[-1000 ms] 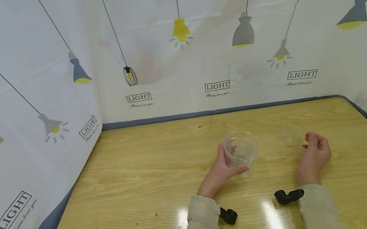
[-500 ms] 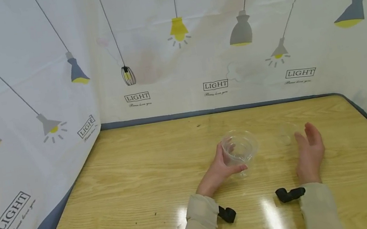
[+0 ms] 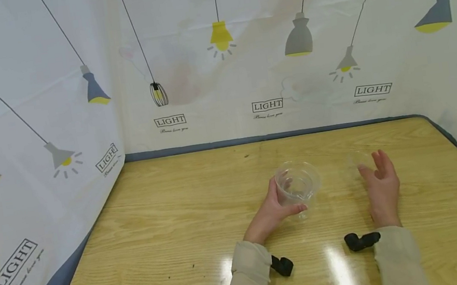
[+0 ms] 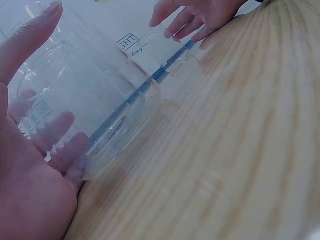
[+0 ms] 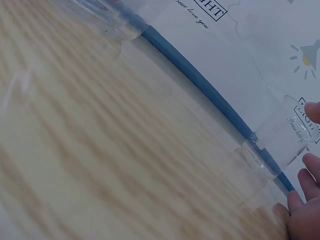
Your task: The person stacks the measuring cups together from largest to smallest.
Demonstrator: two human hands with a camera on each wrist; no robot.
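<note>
Wrapped around the side of a large clear plastic cup (image 3: 307,187) is my left hand (image 3: 271,212), with the thumb at the near side and the fingers behind. The cup's wide mouth faces up, and in the left wrist view its clear wall (image 4: 100,70) shows the fingers through it. Farther right, a smaller clear cup (image 3: 353,162) stands on the table, faint against the wood. My right hand (image 3: 383,189) is just right of it, thumb and fingers spread. In the right wrist view the small cup (image 5: 272,142) lies between the thumb and fingers (image 5: 309,172).
The wood-grain table (image 3: 157,230) meets a white cloth wall (image 3: 209,130) printed with lamps, at the back and both sides. A blue band (image 3: 194,148) runs along the back edge. Black wrist cameras (image 3: 283,265) jut inward from both beige sleeves (image 3: 398,260).
My right hand has moved left to the small cup, and its curled fingers have spread apart. The left hand keeps its hold on the large cup. The head view has shifted slightly.
</note>
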